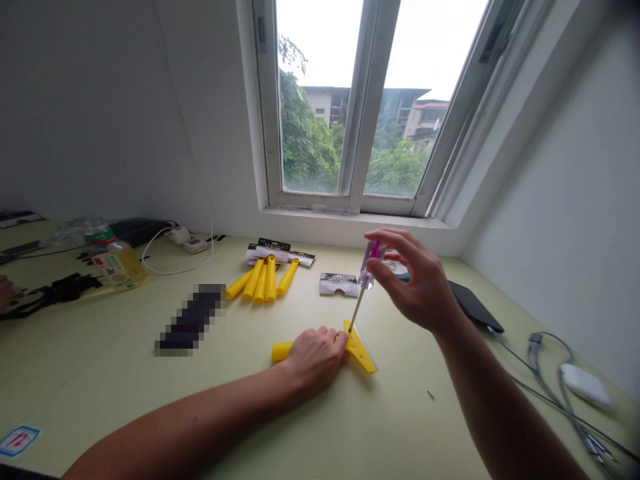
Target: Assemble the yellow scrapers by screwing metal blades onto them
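Note:
My left hand (319, 357) is closed around the handle of a yellow scraper (361, 355), pressing it to the table; the handle's end sticks out on the left. A thin blade edge shows along the scraper head's right side. Between the thumb and fingers of my right hand (415, 277) is the clear, purple-cored grip of a screwdriver (367, 272). The tool leans slightly, its tip down on the scraper head at a hole or screw that I cannot make out. To the right of the head lies a small screw (431, 395).
Several yellow handles (260, 280) with black-and-white cards lie at the back, near a loose card (339, 284). A pixelated dark object (193, 320) sits on the left, a drink bottle (120, 263) behind it. On the right are a dark tablet-like slab (475, 307), cables (545, 387) and a white case (585, 385).

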A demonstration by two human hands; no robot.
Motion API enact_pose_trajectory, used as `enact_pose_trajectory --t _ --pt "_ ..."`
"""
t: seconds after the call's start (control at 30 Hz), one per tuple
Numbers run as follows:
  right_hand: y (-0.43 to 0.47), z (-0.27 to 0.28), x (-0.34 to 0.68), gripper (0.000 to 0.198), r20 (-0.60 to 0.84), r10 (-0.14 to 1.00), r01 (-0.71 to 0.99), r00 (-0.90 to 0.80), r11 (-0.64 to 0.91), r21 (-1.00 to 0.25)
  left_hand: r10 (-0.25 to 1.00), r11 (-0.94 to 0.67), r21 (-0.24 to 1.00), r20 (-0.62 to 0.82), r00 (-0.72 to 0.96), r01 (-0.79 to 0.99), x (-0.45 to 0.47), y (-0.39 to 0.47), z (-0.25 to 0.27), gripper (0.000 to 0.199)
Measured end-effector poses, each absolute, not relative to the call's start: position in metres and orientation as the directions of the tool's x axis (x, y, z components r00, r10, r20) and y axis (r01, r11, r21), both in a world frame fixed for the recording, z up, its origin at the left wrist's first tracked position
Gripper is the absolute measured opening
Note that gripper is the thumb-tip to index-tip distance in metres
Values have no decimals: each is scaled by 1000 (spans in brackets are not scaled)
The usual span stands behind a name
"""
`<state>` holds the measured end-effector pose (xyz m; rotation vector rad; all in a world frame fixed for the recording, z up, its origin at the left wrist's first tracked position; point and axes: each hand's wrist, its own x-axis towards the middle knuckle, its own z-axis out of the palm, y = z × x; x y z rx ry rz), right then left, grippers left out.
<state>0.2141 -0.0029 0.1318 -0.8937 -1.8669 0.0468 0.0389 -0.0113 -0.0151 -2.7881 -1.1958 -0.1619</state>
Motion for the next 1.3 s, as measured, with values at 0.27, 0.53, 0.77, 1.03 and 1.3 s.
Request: enact_pose_trajectory --t 0.27,0.53,0.77,1.03,1.3 --pt "-4 132 215 31 712 665 532 -226 697 -481 718 -682 -57 143 682 729 40 -10 -16 24" --pt "2 128 216 30 717 668 430 -200 717 -548 705 -690 -76 158 692 720 40 -9 -19 24" --pt "2 129 216 34 805 577 665 -137 656 -357 713 -685 -69 140 686 726 40 -10 -19 24" --pt "-1 130 215 35 760 613 617 -218 689 -380 728 -675 -66 103 677 735 41 -11 -15 26" --pt "-2 133 214 36 704 668 547 -241 693 -470 729 -676 -49 103 676 736 40 -12 -14 25"
